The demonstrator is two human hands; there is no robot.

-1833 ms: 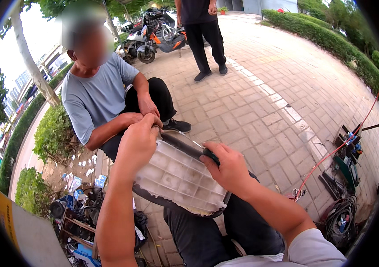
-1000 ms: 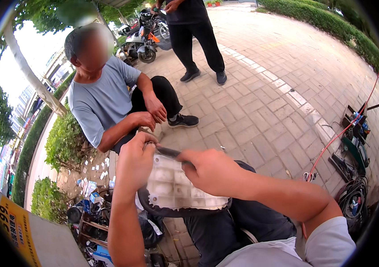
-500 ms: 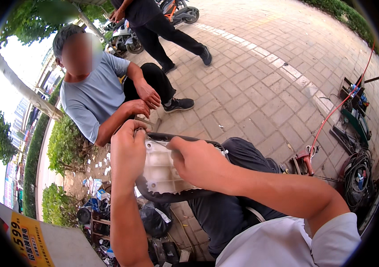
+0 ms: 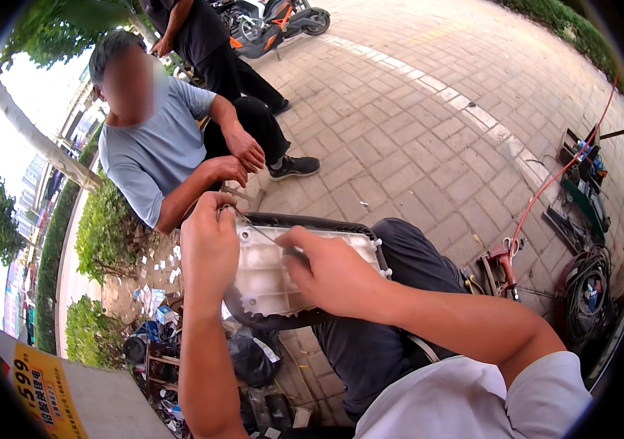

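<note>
An upturned scooter seat [image 4: 268, 274] lies across my lap, with its pale ribbed plastic base facing up and a black cover folded round the rim. My left hand [image 4: 211, 238] is closed on the black cover at the far left corner, thumb and fingers pinching the edge. In my right hand [image 4: 330, 271], curled over the middle of the base, is a thin metal rod [image 4: 259, 231]. Its far end runs up to the fingers of my left hand, where the tip is hard to make out. My right fingers hide its near end.
A person [image 4: 154, 135] in a light blue shirt sits just beyond the seat; another [image 4: 209, 51] stands behind. An orange and black scooter [image 4: 275, 29] is parked far off. To the right lie a red-handled tool [image 4: 504, 267], coiled cable [image 4: 588, 293] and a toolbox [image 4: 583, 150].
My right hand has shifted slightly right and down, showing more of the rod and base. My left hand keeps its grip. The standing person has moved left.
</note>
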